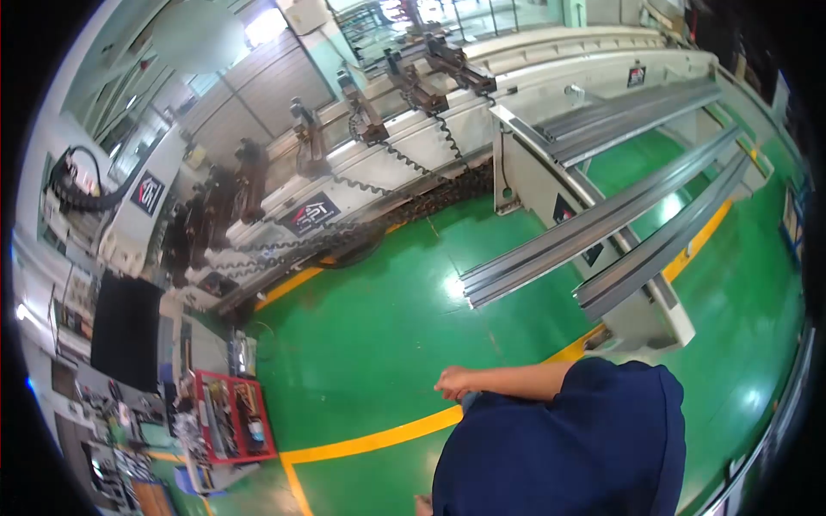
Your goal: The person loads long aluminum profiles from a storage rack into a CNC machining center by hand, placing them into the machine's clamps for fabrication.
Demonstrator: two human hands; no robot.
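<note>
My left hand (453,383) hangs at my side at the end of a bare forearm that comes out of a dark blue sleeve (602,404). Its fingers are loosely curled and nothing shows in them. It hovers over the green floor (379,344), just above a yellow floor line (379,440), and touches nothing. The nearest things are long grey metal profiles (594,224) lying on a white rack (654,318) to the upper right. My right hand is out of view.
A long white machine bed (404,146) with several dark clamp heads and a cable chain runs along the back. A red tool cart (234,418) and a cluttered workbench (120,430) stand at the lower left. A black screen (125,331) stands beside them.
</note>
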